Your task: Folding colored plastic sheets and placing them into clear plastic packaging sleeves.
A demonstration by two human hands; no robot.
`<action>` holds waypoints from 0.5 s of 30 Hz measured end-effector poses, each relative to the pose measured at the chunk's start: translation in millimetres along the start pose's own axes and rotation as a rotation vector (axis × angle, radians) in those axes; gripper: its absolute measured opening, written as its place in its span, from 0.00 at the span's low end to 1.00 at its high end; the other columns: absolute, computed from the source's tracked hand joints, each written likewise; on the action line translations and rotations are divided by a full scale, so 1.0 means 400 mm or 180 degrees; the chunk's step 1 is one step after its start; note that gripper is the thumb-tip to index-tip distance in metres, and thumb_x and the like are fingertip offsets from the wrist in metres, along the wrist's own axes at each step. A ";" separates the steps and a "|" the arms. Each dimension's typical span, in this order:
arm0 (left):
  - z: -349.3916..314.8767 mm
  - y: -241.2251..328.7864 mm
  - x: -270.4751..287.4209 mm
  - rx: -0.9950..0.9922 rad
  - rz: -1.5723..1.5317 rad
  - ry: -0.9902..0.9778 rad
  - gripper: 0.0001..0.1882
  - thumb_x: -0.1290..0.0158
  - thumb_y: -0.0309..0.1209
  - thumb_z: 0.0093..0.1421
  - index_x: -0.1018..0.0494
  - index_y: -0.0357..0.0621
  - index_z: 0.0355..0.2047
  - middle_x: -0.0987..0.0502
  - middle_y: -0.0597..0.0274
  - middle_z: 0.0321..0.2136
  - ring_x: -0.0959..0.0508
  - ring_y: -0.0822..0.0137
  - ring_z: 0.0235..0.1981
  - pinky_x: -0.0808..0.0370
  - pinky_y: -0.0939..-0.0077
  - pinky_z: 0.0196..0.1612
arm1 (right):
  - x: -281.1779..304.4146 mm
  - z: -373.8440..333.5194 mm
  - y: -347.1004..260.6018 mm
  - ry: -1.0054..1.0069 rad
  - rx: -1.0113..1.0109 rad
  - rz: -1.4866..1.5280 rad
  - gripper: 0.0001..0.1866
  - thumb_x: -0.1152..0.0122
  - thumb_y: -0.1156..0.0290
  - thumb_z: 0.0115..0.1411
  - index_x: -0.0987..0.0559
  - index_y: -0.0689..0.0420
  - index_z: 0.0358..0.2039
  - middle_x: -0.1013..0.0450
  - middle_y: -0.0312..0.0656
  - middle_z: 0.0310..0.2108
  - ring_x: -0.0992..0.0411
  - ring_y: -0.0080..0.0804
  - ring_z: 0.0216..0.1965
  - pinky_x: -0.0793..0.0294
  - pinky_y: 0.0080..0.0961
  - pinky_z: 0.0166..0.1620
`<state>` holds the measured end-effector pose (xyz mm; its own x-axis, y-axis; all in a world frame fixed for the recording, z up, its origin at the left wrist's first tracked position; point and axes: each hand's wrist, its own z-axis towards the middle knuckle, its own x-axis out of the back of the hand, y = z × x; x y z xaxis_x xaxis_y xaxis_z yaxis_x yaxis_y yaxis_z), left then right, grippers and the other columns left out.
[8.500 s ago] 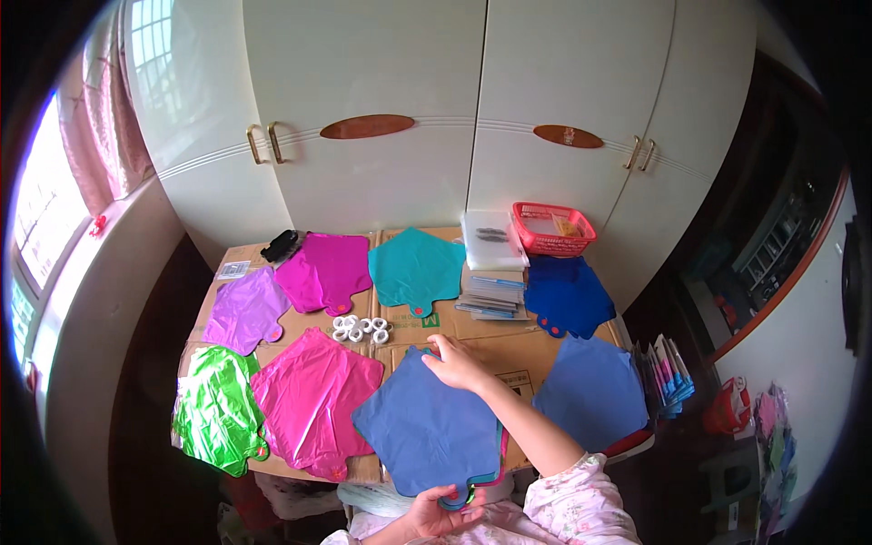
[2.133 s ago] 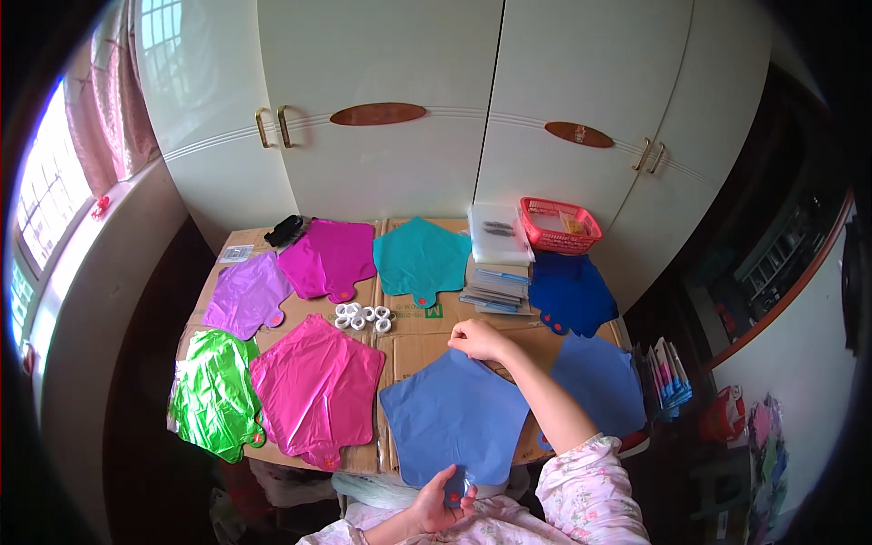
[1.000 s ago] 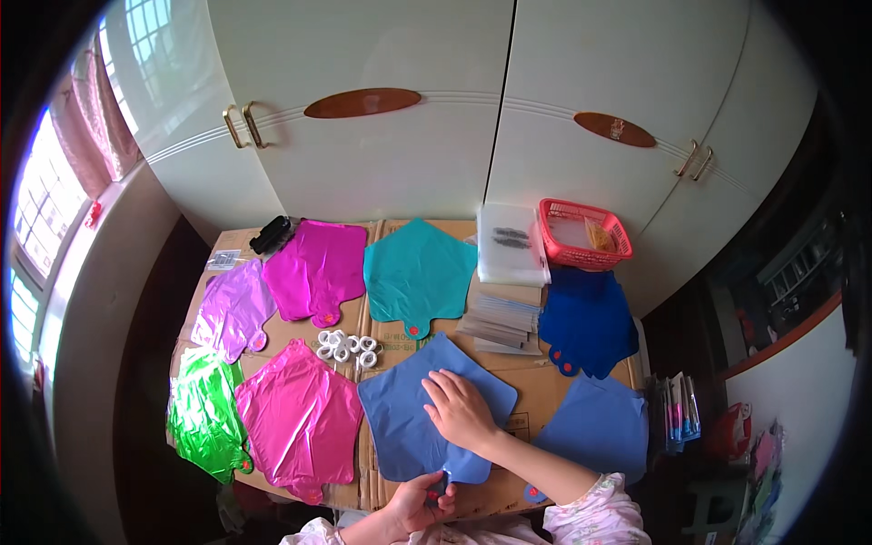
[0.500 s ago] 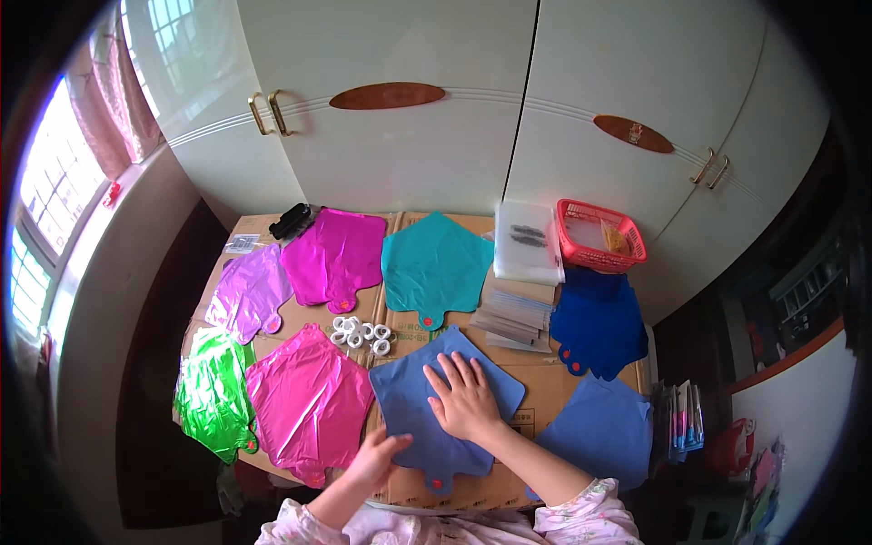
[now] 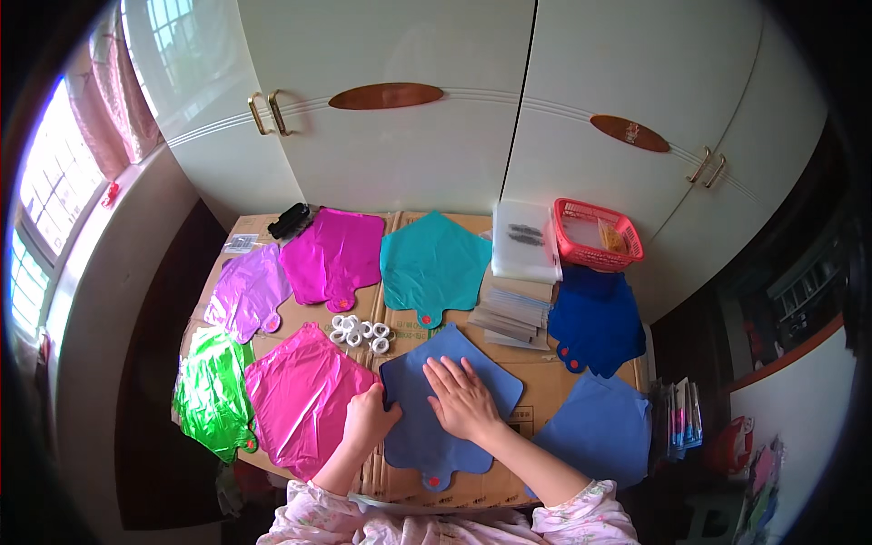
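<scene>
A matte blue foil balloon (image 5: 481, 372), flat and five-cornered with a rounded tab bearing a red dot, lies in front of me on the cardboard. My right hand (image 5: 461, 400) rests flat on its middle, fingers stretched out. At its left edge, my left hand (image 5: 368, 415) has its fingers closed around the border, which looks lifted or turned over there; the fingertips are partly hidden. Just left of that hand is a shiny pink foil balloon (image 5: 304, 391), its right side beneath my wrist. Another blue balloon (image 5: 595, 422) lies to the right, beside my right forearm.
Teal (image 5: 436, 263), magenta (image 5: 334, 259), lilac (image 5: 250, 291), green (image 5: 215, 391) and dark blue (image 5: 598, 318) balloons surround the work. White rings (image 5: 361, 333), card stacks (image 5: 516, 312), clear bags (image 5: 527, 254), a red basket (image 5: 599, 256) and a black object (image 5: 291, 221) share the cardboard-covered table.
My left hand has moved up along the blue balloon's left edge and closed on it; that edge has drawn inward. My right hand stays on the middle, its fingers closer together.
</scene>
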<state>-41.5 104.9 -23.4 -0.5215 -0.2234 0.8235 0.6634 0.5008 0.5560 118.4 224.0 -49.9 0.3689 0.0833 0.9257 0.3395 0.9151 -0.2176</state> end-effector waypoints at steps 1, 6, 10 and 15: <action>0.002 0.002 0.002 -0.0010 -0.0023 -0.0014 0.16 0.43 0.36 0.46 0.31 0.35 0.27 0.25 0.44 0.20 0.22 0.46 0.26 0.25 0.56 0.32 | -0.003 0.000 0.003 -0.0053 0.0031 0.0004 0.29 0.46 0.60 0.58 0.36 0.59 0.58 0.42 0.42 0.61 0.47 0.39 0.63 0.53 0.40 0.65; -0.002 -0.008 -0.007 -0.0100 0.0024 0.0163 0.16 0.42 0.36 0.44 0.31 0.35 0.24 0.27 0.46 0.17 0.23 0.47 0.22 0.27 0.57 0.28 | 0.003 0.012 -0.007 -0.0083 -0.0043 0.0049 0.26 0.47 0.63 0.57 0.33 0.60 0.55 0.39 0.43 0.59 0.43 0.39 0.60 0.47 0.39 0.63; -0.009 0.020 0.005 -0.0070 0.0422 0.0040 0.15 0.45 0.38 0.46 0.30 0.37 0.26 0.25 0.46 0.18 0.22 0.47 0.23 0.25 0.55 0.29 | -0.003 0.037 -0.013 -0.0045 -0.0200 0.0157 0.23 0.47 0.64 0.56 0.32 0.60 0.52 0.37 0.43 0.56 0.39 0.38 0.57 0.44 0.39 0.61; -0.003 0.019 0.006 -0.0145 0.0594 -0.0004 0.15 0.47 0.39 0.48 0.30 0.37 0.26 0.25 0.45 0.18 0.22 0.46 0.22 0.24 0.54 0.28 | -0.011 0.040 -0.016 0.0051 -0.0279 0.0150 0.23 0.47 0.64 0.57 0.31 0.57 0.52 0.36 0.42 0.55 0.39 0.39 0.57 0.45 0.41 0.61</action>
<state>-36.9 107.1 -17.0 -0.3879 -0.1291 0.9126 0.7722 0.4950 0.3983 100.8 224.2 -47.6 0.3998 0.1185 0.9089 0.3954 0.8723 -0.2877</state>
